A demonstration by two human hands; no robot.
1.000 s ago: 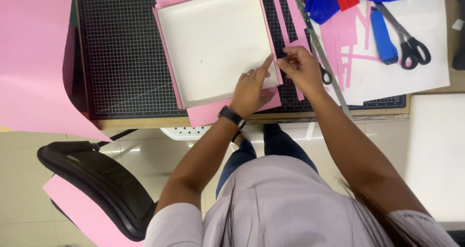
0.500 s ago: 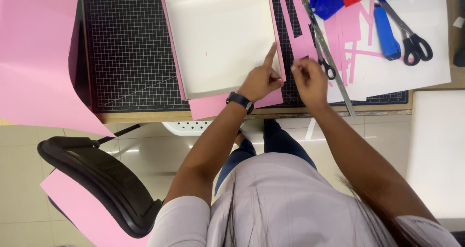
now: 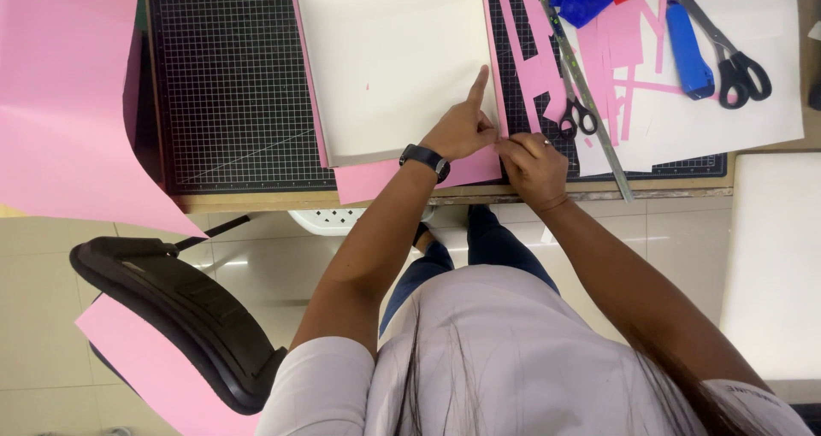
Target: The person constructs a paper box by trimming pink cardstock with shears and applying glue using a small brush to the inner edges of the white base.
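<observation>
A shallow white box lid point(image 3: 389, 60) lies on a pink paper sheet point(image 3: 376, 179) on the black gridded cutting mat point(image 3: 231, 85). My left hand point(image 3: 462, 126), with a black watch at the wrist, rests on the lid's near right corner, its forefinger stretched along the right edge. Right beside it, my right hand point(image 3: 532, 167) pinches the pink paper at that same corner with fingers closed on its edge.
Pink paper strips point(image 3: 534, 55), a metal ruler point(image 3: 581, 85), small scissors point(image 3: 577, 115), a blue cutter point(image 3: 688, 47) and large scissors point(image 3: 740, 73) lie to the right. A big pink sheet point(image 3: 64, 94) hangs at left. A black chair point(image 3: 171, 308) stands below.
Both hands have shifted slightly toward me along the lid's right edge. The left forefinger is now stretched out straighter; the right hand has dropped to the corner.
</observation>
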